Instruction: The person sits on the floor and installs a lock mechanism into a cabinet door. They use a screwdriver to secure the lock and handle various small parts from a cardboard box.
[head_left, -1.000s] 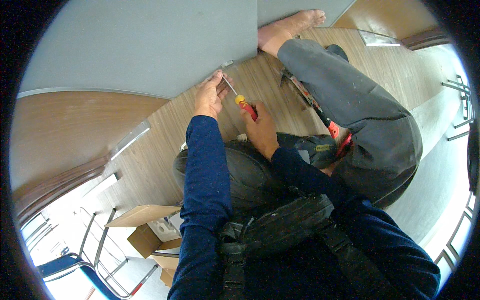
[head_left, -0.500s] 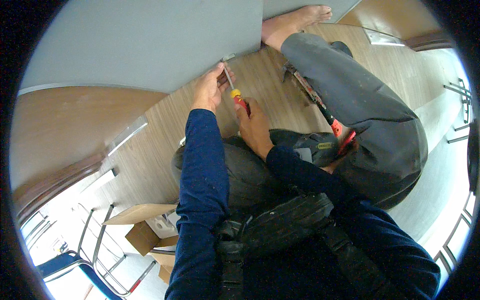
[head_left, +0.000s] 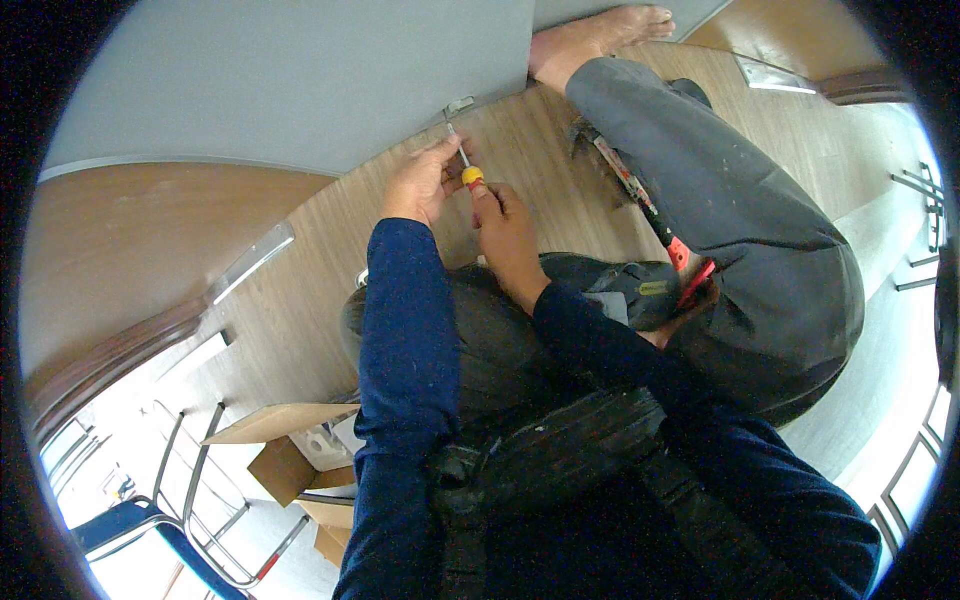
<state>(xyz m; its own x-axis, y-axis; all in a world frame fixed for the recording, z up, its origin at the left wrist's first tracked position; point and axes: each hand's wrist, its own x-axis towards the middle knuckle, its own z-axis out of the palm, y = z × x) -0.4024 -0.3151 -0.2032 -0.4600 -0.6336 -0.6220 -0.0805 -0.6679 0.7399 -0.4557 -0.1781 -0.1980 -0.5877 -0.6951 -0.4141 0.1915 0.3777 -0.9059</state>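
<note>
My right hand point(head_left: 508, 240) is wrapped round the red and yellow handle of a screwdriver point(head_left: 473, 179). Its thin metal shaft points up and away, to a small light fitting point(head_left: 460, 104) at the bottom edge of the grey panel point(head_left: 300, 80). Whether the tip touches the fitting is too small to tell. My left hand point(head_left: 420, 182) closes thumb and fingers about the shaft, just ahead of the handle; some of its fingers are hidden behind it.
A claw hammer point(head_left: 640, 195) with a red and black handle lies beside my bent leg, near a red-handled tool point(head_left: 697, 284). An opened cardboard box point(head_left: 283, 468) stands at lower left by a blue chair point(head_left: 120, 525). Wood-look flooring point(head_left: 310, 300) spreads around me.
My left hand's thumb and fingertips have drawn back from the fitting along the shaft, toward the screwdriver's handle. My right hand has shifted slightly up, covering more of the handle.
</note>
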